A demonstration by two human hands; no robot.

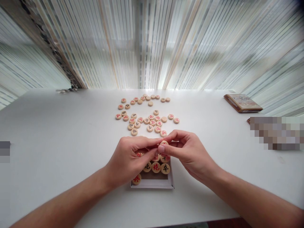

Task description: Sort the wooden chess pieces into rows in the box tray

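Observation:
My left hand and my right hand meet above a small white-rimmed tray near the table's front edge. Both pinch the same round wooden game piece between thumb and fingers. Several wooden discs with red or black characters lie in the tray under my hands, partly hidden by my left hand. Beyond my hands, many more such discs are scattered loose on the white table.
A flat brown box lies at the far right of the table. A pixelated patch covers something to the right. Striped pale blinds or curtains hang behind the table's far edge.

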